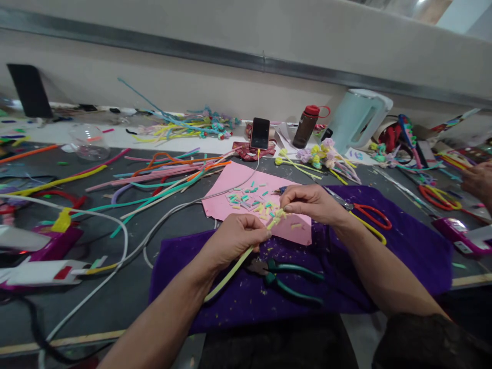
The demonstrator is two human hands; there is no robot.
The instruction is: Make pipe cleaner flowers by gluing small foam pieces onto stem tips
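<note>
A pale yellow pipe cleaner (pixel 229 277) runs through the pinched fingers of my left hand (pixel 238 237). Its upper end, with short yellow bits on it, reaches my right hand (pixel 314 204), whose thumb and forefinger are closed on that tip. Both hands hover over a pink sheet (pixel 226 184) strewn with cut pipe cleaner pieces (pixel 249 197) in green, yellow, pink and lilac. Green-handled pliers (pixel 294 282) lie below my hands on a purple cloth (pixel 230 307). Scissors (pixel 371 218) with red and yellow handles rest beside my right forearm.
Loose pipe cleaners (pixel 172 174) and white cables (pixel 126 246) spread across the left side. Along the back stand a phone (pixel 260 133), a red-capped bottle (pixel 305 128) and a pale blue kettle (pixel 357 120). Finished-looking flowers (pixel 323 154) lie nearby. Another person's hand (pixel 478 179) shows at far right.
</note>
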